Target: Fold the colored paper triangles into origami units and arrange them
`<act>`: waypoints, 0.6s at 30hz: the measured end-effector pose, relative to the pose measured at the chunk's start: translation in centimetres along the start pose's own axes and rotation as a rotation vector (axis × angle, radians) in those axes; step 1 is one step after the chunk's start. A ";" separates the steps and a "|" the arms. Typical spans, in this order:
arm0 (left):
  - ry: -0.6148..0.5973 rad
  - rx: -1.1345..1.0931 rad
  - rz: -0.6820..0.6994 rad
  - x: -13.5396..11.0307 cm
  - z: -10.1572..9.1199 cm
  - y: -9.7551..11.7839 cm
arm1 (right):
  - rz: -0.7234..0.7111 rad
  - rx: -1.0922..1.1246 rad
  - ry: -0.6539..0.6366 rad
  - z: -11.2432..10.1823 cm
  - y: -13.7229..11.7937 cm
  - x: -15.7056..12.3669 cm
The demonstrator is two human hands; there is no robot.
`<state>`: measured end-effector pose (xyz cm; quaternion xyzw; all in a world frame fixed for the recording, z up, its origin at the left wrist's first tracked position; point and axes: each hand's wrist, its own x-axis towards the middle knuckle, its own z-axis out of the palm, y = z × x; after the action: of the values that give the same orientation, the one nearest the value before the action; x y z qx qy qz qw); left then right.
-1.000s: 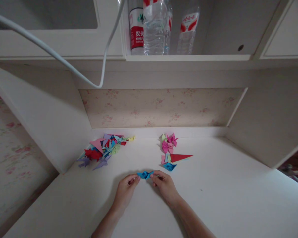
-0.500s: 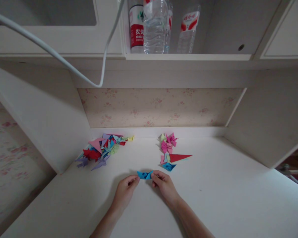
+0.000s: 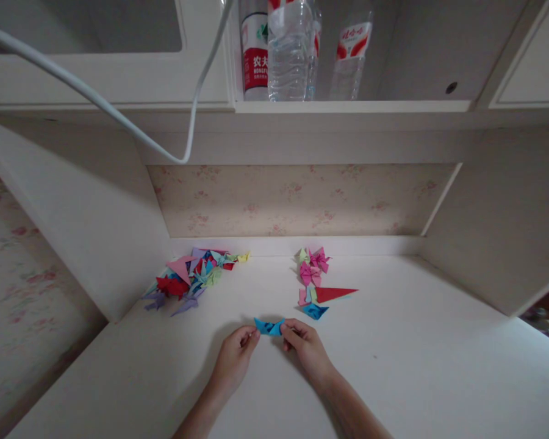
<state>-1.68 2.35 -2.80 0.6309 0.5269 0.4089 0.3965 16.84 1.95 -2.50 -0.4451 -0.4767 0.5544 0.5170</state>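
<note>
A small blue folded-paper boat (image 3: 269,328) is held up between both hands, just above the white desk. My left hand (image 3: 234,355) pinches its left end between thumb and fingers. Its right end is gripped the same way by my right hand (image 3: 305,348). Just beyond the right hand lies another blue folded-paper piece (image 3: 315,311). Behind that are a long red paper triangle (image 3: 333,294) and some pink and pale green folded pieces. Further back sits a small group of magenta and pink paper pieces (image 3: 312,266).
A heap of many-coloured folded paper (image 3: 187,277) lies at the back left of the white desk (image 3: 421,366). Plastic bottles (image 3: 290,55) stand on the shelf overhead. A white cable (image 3: 132,128) hangs down at the upper left. Side panels close in the desk.
The view has shifted slightly, moving everything a little within the picture. Both hands keep their hold on the blue paper boat, whose ends look slightly more upturned.
</note>
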 end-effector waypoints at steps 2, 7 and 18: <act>0.002 -0.012 -0.001 0.0 -0.1 0.0 | -0.011 -0.020 -0.019 0.0 -0.1 -0.1; 0.006 -0.053 0.005 0.0 -0.2 0.2 | -0.008 -0.026 -0.035 0.1 -0.3 -0.3; 0.038 -0.041 -0.017 -0.2 -0.3 0.4 | -0.014 -0.059 -0.045 0.3 -0.3 -0.4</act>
<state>-1.81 2.14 -2.31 0.6103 0.5310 0.4281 0.4028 16.65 1.52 -2.17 -0.4443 -0.5074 0.5464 0.4966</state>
